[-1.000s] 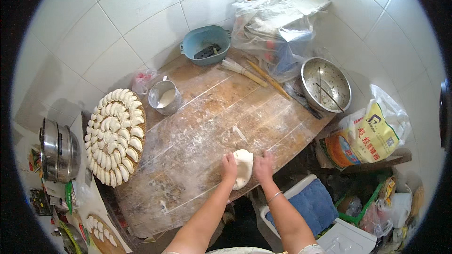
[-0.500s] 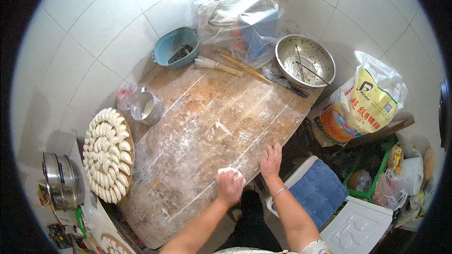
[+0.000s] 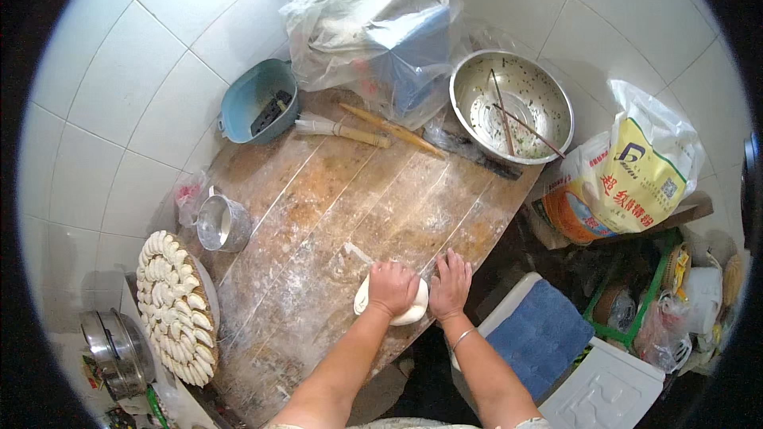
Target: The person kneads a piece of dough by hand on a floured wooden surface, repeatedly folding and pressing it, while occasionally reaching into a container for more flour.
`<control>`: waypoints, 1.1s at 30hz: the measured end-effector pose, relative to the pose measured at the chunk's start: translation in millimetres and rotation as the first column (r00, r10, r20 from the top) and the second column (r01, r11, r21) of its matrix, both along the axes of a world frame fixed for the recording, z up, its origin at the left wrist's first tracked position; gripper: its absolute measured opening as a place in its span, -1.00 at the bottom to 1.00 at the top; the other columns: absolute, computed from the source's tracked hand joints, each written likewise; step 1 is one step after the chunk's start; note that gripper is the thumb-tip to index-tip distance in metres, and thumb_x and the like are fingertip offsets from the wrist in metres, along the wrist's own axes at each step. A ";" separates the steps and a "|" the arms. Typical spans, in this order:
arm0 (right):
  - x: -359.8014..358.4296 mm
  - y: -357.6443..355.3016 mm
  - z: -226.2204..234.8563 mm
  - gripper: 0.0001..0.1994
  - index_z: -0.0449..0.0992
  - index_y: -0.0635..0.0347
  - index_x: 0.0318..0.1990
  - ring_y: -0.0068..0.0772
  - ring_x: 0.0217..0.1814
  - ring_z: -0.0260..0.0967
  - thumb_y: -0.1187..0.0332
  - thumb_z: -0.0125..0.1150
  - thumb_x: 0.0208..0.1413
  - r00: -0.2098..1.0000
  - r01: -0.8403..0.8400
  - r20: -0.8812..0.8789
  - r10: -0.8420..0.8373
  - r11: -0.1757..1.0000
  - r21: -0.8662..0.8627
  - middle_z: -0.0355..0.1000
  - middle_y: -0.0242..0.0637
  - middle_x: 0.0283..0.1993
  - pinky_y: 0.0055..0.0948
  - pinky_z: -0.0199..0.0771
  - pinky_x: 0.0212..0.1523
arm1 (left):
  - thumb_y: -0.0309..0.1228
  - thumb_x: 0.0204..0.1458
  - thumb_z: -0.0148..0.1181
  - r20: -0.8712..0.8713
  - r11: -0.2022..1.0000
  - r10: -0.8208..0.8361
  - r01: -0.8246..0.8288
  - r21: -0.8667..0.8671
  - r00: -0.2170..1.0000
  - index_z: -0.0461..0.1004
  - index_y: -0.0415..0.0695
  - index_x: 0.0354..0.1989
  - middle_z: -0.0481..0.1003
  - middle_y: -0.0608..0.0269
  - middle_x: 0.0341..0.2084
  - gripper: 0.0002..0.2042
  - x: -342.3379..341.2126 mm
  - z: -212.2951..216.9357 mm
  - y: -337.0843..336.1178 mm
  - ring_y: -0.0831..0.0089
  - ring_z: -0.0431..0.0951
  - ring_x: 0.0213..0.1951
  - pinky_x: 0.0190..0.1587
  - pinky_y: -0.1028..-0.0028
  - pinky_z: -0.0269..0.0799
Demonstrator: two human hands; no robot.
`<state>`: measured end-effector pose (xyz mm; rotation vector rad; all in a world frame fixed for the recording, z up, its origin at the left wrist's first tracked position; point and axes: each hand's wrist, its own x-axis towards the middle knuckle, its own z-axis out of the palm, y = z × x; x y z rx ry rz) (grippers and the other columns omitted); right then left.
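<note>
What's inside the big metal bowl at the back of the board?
The steel bowl holds two chopsticks lying crossed and green flecks stuck to its walls. Nothing covers it; only the near inner wall is out of sight.

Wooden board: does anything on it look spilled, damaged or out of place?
Nothing looks damaged. The wooden board is dusted with white flour in streaks, most around the dough that the left hand presses. The right hand lies flat beside it.

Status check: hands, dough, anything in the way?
Left hand fisted on dough lump. Right hand flat on floured board beside it. Nothing obstructing.
</note>
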<state>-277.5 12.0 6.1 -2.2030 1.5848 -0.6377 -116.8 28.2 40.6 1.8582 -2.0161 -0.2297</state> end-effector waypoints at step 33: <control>-43.6 -100.3 6.4 -0.45 0.31 0.08 0.26 0.09 0.45 -0.07 0.20 0.12 0.09 0.989 0.088 -0.122 -0.079 0.993 0.074 0.09 -0.10 0.41 0.11 -0.27 0.45 | -0.19 -0.01 0.16 -0.016 0.996 -0.086 0.086 0.026 0.996 0.57 -0.05 -0.42 0.49 0.20 -0.38 -0.79 -1.5 0.1 -79.5 0.18 0.47 -0.25 -0.18 0.16 0.35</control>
